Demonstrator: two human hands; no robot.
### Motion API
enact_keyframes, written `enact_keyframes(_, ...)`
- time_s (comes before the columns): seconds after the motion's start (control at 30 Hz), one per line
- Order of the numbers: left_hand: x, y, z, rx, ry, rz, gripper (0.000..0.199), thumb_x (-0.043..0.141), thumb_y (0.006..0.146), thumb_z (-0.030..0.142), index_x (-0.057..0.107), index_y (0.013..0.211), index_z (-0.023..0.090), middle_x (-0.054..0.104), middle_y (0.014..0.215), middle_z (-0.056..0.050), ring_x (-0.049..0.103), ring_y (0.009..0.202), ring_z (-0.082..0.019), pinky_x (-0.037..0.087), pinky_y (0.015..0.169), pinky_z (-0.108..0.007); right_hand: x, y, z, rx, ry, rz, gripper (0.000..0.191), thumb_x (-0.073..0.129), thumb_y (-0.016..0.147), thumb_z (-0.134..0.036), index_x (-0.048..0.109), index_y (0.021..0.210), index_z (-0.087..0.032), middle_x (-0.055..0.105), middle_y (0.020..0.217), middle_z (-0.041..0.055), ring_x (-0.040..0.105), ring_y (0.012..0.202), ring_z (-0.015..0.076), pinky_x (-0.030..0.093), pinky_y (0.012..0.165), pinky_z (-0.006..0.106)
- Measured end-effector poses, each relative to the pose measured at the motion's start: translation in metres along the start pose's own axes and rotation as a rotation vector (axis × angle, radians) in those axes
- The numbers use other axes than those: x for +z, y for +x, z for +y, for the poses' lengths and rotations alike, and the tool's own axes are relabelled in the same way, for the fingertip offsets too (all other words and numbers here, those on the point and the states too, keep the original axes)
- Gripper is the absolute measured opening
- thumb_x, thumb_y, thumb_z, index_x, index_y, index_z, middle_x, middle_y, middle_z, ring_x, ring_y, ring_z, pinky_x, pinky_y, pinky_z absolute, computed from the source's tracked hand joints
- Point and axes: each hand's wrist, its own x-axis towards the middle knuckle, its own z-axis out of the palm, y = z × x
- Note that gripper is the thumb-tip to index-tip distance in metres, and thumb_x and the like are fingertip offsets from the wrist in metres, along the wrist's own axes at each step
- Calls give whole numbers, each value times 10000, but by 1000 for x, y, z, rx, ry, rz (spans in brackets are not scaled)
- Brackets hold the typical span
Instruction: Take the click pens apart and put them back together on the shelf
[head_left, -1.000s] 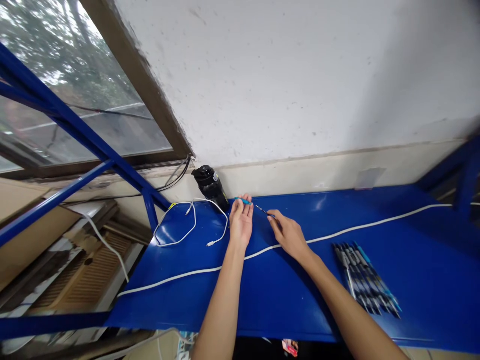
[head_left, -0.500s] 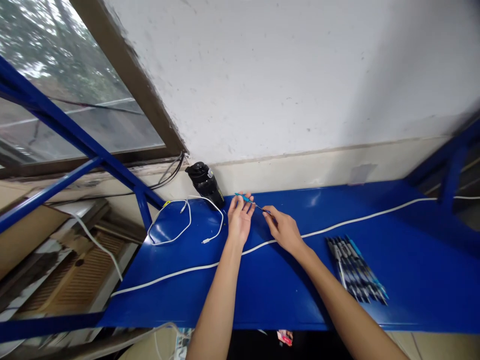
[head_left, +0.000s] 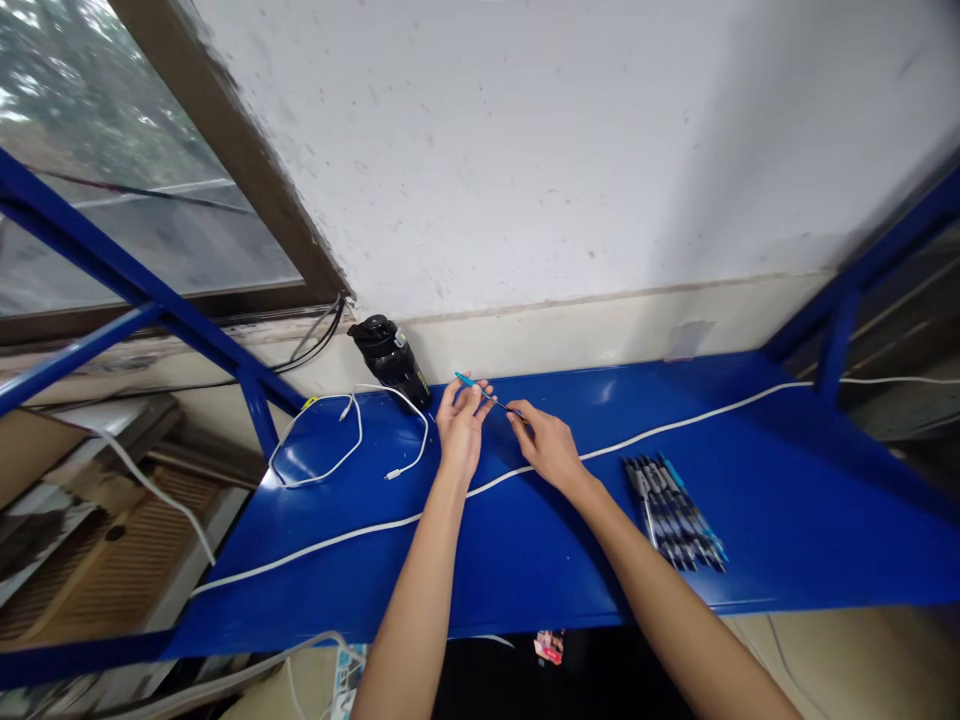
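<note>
My left hand pinches a pen with a light-blue end, which sticks out past the fingertips toward the wall. From it a thin dark length runs right to my right hand, whose thumb and fingers are closed on the other end. Whether this dark length is joined to the blue part or is a separate refill, I cannot tell. To the right of my right forearm, a row of several dark pens lies side by side on the blue tabletop, with a light-blue one at the row's right side.
A black bottle stands by the wall, left of my hands. A white charging cable loops beside it. One long white cord crosses the table under my arms. Blue metal frame bars rise at both ends.
The view has shifted slightly right, so everything sits further left in it. Both hands keep hold of the pen, its blue end showing a bit more above my left fingers.
</note>
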Motion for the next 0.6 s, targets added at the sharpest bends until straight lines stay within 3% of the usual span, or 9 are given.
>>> enact_keyframes(0.33,3,-2,-5,-10,38,-15,372,1028,733,287,785,991,171,817,934,-52,780,863,-179,578,926,-347,0,-1,-4,-6,5,16,255,465,1151,-366,672,1279,-291,826,1076,69,792,932,265,535,768,313)
enact_keyframes(0.6,8,-9,-6,-58,68,-74,374,1019,758,334,761,968,164,842,1004,-97,810,958,-229,569,966,-376,1,-2,-6,1,96,63,251,454,1141,-382,622,1278,-257,813,1030,81,785,881,265,551,766,330)
